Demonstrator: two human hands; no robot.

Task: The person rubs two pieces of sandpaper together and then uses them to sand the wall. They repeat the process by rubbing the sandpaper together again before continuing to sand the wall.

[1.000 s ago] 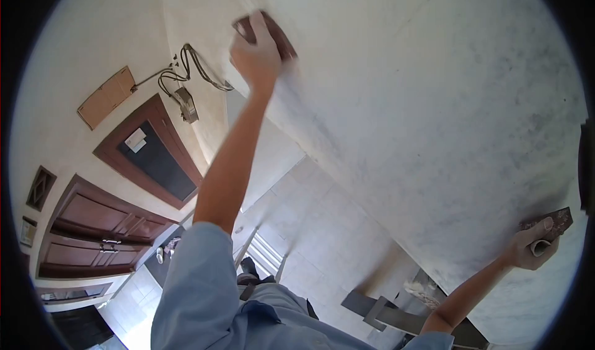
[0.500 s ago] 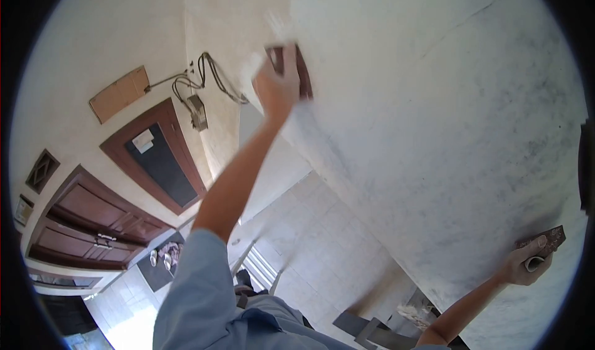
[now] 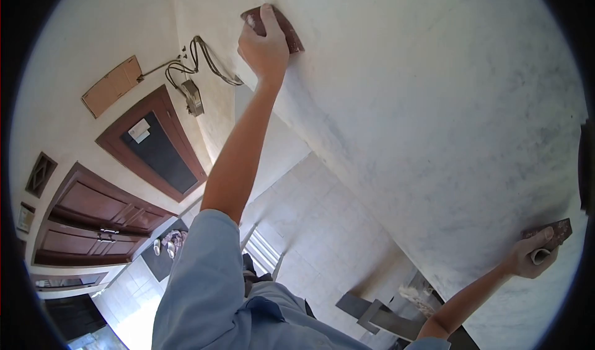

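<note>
My left hand (image 3: pixel 265 52) grips a dark red-brown flat scraper (image 3: pixel 290 35) against the pale wall (image 3: pixel 396 89), high up near the top of the view. At the lower right, my right hand (image 3: pixel 530 256) is closed round a second red-brown flat piece (image 3: pixel 559 231), which has pale smears on it and lies close to the wall. A pale rounded rim shows between the fingers of that hand. Grey, cloudy patches mark the wall's surface between the two hands.
Cables (image 3: pixel 197 55) and a small box (image 3: pixel 193 97) hang on the left wall beside a brown-framed window (image 3: pixel 155 142). Double wooden doors (image 3: pixel 93 220) stand farther left. A dark bench-like object (image 3: pixel 378 316) is on the tiled floor (image 3: pixel 310 226) below.
My left hand has moved up and slightly left along the wall with its scraper. My right hand has shifted slightly up and right. The camera view has shifted a little.
</note>
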